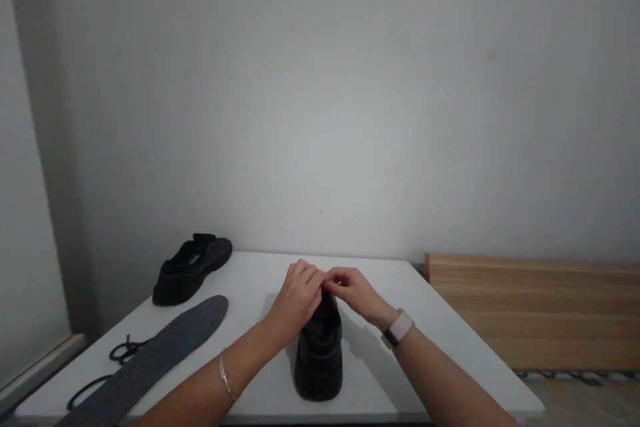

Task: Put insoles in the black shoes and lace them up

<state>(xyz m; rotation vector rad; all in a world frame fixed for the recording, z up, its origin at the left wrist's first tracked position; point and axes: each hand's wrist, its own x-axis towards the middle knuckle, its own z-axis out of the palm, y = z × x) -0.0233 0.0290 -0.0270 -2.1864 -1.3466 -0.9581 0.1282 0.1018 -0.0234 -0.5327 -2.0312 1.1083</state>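
Note:
A black shoe (pixel 319 363) stands upright on the white table with its heel toward me. My left hand (pixel 299 297) is closed over the shoe's left upper part, near the tongue, and hides much of its front. From the other side, my right hand (pixel 351 288) meets it with thumb and forefinger pinched together. What lies in that pinch, at the shoe's throat, is too small and dark to make out. The fingertips of both hands nearly touch.
A second black shoe (pixel 187 270) rests at the table's far left. Closer in lie a grey insole (pixel 165 357) and a black shoelace (pixel 127 350). The white table (pixel 390 373) meets a wall behind; a wooden panel (pixel 525 310) is to its right.

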